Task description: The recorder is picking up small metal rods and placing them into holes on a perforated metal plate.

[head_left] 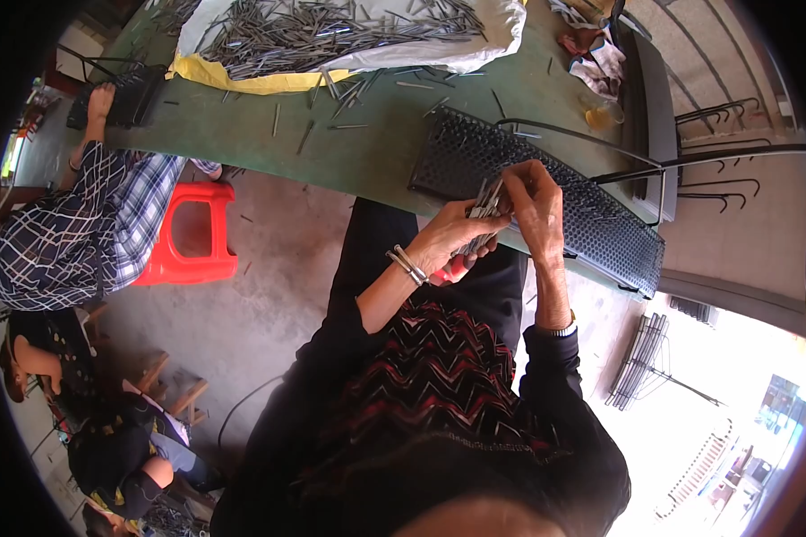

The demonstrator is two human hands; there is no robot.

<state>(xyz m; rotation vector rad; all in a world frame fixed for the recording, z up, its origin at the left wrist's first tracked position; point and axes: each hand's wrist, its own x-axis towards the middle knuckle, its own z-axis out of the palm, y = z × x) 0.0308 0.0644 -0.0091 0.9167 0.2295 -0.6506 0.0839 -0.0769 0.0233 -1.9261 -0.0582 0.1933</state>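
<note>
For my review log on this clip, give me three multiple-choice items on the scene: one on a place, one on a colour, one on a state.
1. Where does the black perforated tray lie?
A on the green table's near edge
B on the floor
C on the stool

2. What colour is the plastic stool?
A blue
B red
C white

3. What is the left hand doing?
A lying flat and empty
B holding a bundle of thin grey metal pins
C resting on a knee

Answers: 1 A, the tray sits on the green table; 2 B, its seat is red; 3 B, the grip closes round the pins beside the right hand.
</note>
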